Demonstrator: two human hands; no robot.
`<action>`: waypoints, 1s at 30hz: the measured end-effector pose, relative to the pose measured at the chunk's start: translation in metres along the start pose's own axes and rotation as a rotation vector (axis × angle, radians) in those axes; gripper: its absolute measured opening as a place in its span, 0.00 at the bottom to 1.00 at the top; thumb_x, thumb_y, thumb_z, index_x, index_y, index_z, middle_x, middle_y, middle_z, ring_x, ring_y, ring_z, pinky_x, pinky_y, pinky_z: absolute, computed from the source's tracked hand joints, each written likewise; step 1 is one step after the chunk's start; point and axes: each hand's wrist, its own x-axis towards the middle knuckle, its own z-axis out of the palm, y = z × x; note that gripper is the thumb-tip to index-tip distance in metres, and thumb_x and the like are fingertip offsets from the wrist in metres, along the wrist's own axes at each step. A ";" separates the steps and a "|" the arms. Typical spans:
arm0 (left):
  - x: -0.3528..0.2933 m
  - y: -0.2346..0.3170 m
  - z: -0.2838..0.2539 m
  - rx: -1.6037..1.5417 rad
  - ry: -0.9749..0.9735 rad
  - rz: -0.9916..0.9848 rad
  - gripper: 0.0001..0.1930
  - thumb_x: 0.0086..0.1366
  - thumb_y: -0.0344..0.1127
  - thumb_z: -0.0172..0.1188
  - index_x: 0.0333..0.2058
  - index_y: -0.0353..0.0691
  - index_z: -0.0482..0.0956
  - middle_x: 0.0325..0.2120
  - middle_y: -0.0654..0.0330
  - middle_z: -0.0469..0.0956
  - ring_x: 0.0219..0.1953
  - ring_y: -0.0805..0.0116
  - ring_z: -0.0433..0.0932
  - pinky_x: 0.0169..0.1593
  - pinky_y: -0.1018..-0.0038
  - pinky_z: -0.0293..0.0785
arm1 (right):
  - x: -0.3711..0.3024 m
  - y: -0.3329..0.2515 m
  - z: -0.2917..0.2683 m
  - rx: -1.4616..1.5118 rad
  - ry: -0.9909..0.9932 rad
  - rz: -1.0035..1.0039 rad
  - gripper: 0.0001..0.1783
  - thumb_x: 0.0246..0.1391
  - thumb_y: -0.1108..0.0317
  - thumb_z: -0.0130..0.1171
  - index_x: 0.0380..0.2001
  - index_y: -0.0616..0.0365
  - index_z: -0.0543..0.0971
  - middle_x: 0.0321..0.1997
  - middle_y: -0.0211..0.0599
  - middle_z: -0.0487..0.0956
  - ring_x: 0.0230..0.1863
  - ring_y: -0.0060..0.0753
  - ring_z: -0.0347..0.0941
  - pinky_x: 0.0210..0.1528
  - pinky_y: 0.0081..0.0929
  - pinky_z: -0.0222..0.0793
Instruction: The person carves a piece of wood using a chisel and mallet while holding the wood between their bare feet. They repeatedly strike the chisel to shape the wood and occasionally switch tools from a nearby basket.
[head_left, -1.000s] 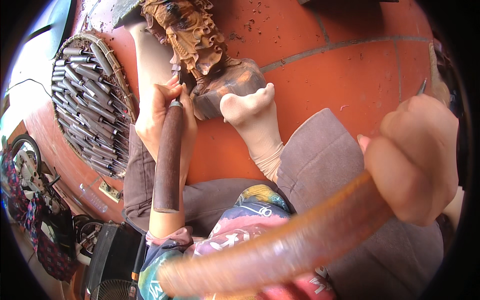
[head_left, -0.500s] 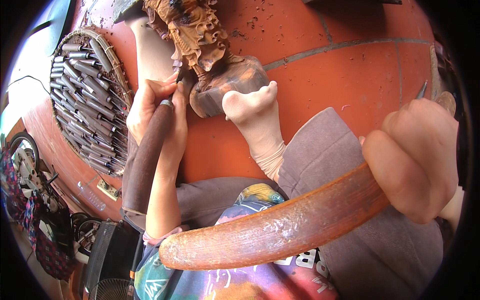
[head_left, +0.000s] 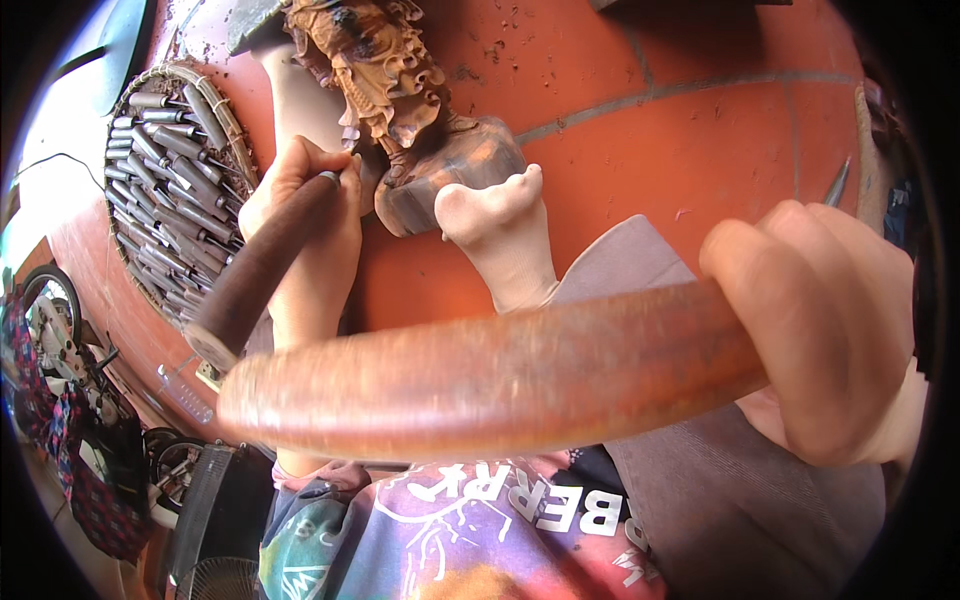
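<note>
left hand (head_left: pixel 328 228), beside the carving (head_left: pixel 375 75), has fingers clamped on a dark-handled tool (head_left: pixel 262 268); right hand (head_left: pixel 815 335), right of the carving, on a club (head_left: pixel 490 370).

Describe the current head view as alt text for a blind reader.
A person seen from above holds a curved brown club in the right grip and a dark-handled tool in the left grip, beside an ornate wooden carving. A basket of handled tools lies at left on red tiles.
</note>
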 end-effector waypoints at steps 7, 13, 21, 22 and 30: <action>-0.012 -0.005 -0.003 0.080 0.044 0.070 0.03 0.58 0.23 0.61 0.28 0.34 0.75 0.22 0.59 0.79 0.25 0.77 0.75 0.31 0.79 0.71 | -0.005 -0.008 0.006 0.060 0.128 -0.052 0.22 0.35 0.63 0.59 0.37 0.63 0.74 0.24 0.39 0.68 0.20 0.40 0.65 0.20 0.34 0.58; -0.049 -0.013 -0.024 -0.448 0.027 0.239 0.07 0.54 0.19 0.65 0.24 0.32 0.74 0.31 0.47 0.82 0.40 0.55 0.83 0.47 0.64 0.79 | -0.006 -0.017 0.023 -0.003 0.158 -0.074 0.18 0.31 0.66 0.58 0.32 0.60 0.75 0.19 0.33 0.63 0.17 0.34 0.62 0.18 0.30 0.57; -0.125 -0.203 -0.201 -0.388 0.695 -0.434 0.09 0.67 0.40 0.60 0.35 0.40 0.77 0.30 0.60 0.80 0.28 0.73 0.80 0.32 0.80 0.76 | 0.015 -0.033 0.009 0.024 -0.103 -0.055 0.21 0.28 0.65 0.65 0.32 0.58 0.73 0.21 0.36 0.65 0.22 0.40 0.68 0.24 0.39 0.62; -0.119 -0.241 -0.198 -0.379 0.706 -0.534 0.10 0.66 0.41 0.60 0.35 0.40 0.78 0.26 0.62 0.79 0.23 0.78 0.76 0.27 0.81 0.74 | 0.012 -0.037 0.002 0.000 -0.131 0.008 0.23 0.26 0.65 0.67 0.32 0.59 0.73 0.21 0.37 0.65 0.22 0.43 0.68 0.25 0.40 0.62; -0.162 -0.318 -0.204 0.029 0.457 -0.957 0.19 0.55 0.48 0.69 0.19 0.37 0.78 0.13 0.63 0.76 0.15 0.78 0.74 0.22 0.78 0.69 | 0.025 -0.048 0.019 -0.042 -0.224 0.010 0.22 0.28 0.67 0.67 0.31 0.60 0.72 0.22 0.40 0.69 0.24 0.45 0.70 0.29 0.38 0.65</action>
